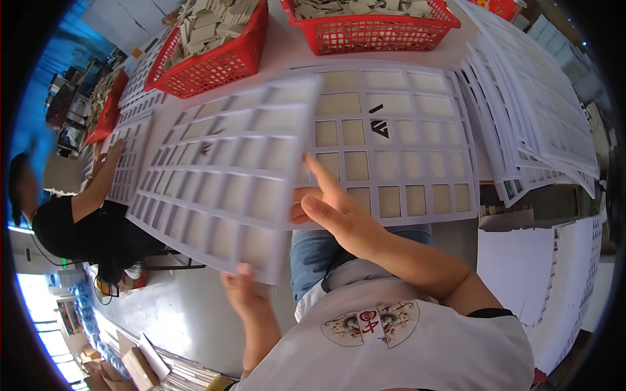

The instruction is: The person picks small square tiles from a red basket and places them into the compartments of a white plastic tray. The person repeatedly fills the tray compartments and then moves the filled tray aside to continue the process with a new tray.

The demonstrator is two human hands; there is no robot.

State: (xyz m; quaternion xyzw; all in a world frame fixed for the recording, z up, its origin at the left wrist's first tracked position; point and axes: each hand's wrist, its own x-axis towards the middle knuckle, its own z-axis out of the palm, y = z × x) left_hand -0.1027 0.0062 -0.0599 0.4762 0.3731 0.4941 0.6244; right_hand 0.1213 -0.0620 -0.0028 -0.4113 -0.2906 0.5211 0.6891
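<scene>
I hold a white die-cut grid sheet (pixel 225 166) with many rectangular windows, lifted and tilted over the table's left half. My left hand (pixel 242 289) grips its near lower edge. My right hand (pixel 329 207) pinches its right edge, index finger stretched upward. Beneath lies another white grid sheet (pixel 398 140) flat on the table, its windows filled with beige cards and two dark marks near its top.
Two red baskets (pixel 215 62) (pixel 375 29) of beige pieces stand at the back. A fanned stack of white grid sheets (pixel 541 111) lies at the right. Another person (pixel 85 221) in black works on grid sheets at the left.
</scene>
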